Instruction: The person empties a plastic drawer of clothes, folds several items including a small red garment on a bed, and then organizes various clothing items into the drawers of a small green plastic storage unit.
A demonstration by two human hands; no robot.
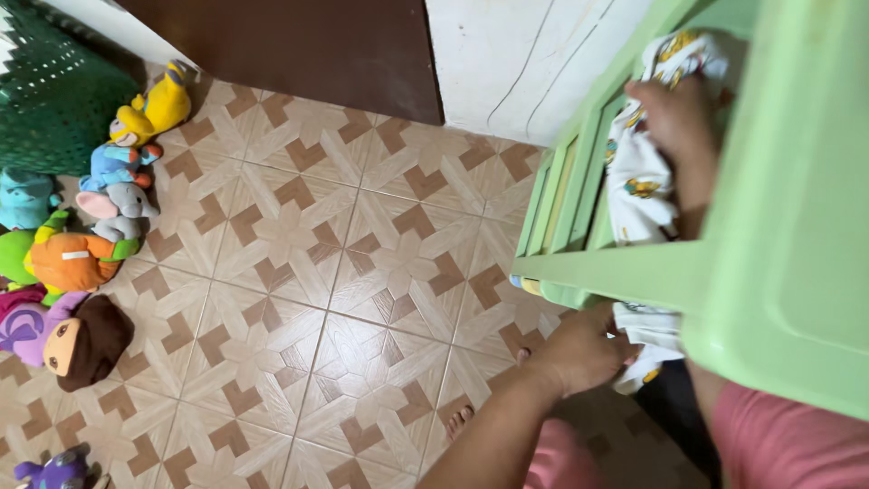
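A white cloth with yellow cartoon prints [638,181] hangs down through an open drawer of a light green plastic drawer cabinet [778,254] at the right. My right hand [674,118] is inside the drawer, pressed on the upper part of the cloth. My left hand [579,349] is below the drawer front and grips the cloth's lower end. Part of the cloth is hidden behind the green drawer front [606,272].
Several stuffed toys lie along the left edge of the patterned tile floor [299,272]: a yellow one [154,113], an orange one [77,258], a doll with brown hair [77,340]. A dark green basket [50,91] stands top left. A dark brown door [299,45] is behind.
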